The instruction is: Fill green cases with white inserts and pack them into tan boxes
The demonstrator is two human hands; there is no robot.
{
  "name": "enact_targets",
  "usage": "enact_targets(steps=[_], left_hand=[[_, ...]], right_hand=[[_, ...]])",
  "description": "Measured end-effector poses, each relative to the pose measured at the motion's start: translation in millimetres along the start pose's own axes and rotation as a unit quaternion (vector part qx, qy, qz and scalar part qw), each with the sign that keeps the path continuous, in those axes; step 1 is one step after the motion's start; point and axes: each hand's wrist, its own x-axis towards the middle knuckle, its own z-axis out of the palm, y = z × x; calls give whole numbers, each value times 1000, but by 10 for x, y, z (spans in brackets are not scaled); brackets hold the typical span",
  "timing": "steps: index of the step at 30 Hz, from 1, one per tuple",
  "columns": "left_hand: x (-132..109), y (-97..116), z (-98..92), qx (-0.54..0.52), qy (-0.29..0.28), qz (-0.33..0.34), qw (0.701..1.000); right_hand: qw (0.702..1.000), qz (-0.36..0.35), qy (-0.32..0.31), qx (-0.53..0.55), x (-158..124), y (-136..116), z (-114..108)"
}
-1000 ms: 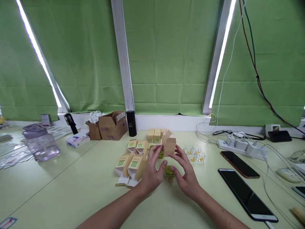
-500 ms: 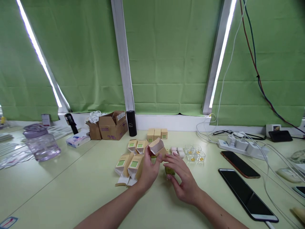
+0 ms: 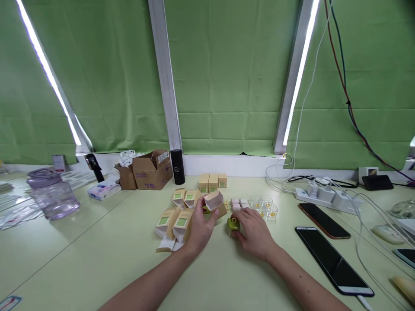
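Note:
My left hand (image 3: 201,226) is closed around a small tan carton (image 3: 220,211) whose white-lined end stands open and tilted up. Something green shows beside its fingers, too small to make out. On the table just to the right, my right hand (image 3: 253,230) grips a small green cube-like piece (image 3: 232,223) with a ring-like shape on top and what looks like a clear lower part. Left of my left hand lie several more tan cartons (image 3: 166,220) with green windows, the nearest ones with white flaps out. Behind my right hand are small pink-and-white blocks (image 3: 236,204) and clear cups (image 3: 266,201) with yellow centres.
Three tan cartons (image 3: 213,183) stand at the back. Behind left are a cardboard box (image 3: 152,172), a black cylinder (image 3: 177,167) and a purple-lidded jug (image 3: 53,196). Two phones (image 3: 333,259), a power strip (image 3: 324,201) and white cables lie to the right.
My right hand has drawn away from the carton, down and to the right, with the green piece in its fingers. The left hand still holds the carton in nearly the same spot.

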Motion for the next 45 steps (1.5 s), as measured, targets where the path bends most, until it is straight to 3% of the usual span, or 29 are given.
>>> enact_targets(steps=[7,14,24,30,40,45], left_hand=[[-64,-7,21,6,-90,-39,995],[-134,-45,55,48,-148,-35,987],[-93,63,-4,33,-87,86,992],[-79,-20,42,48,-82,79,992],[-47,-34,62,-26,-81,-23,996],[-20,-110,66,-92,-111,-95,985]], right_hand=[[996,79,-1,-49,37,105,-19],[994,100,-8,-39,43,110,9],[994,106,-8,-30,35,131,35],[994,106,-12,-32,33,124,32],[993,104,-18,-45,34,125,48],[993,107,-21,-39,35,115,41]])
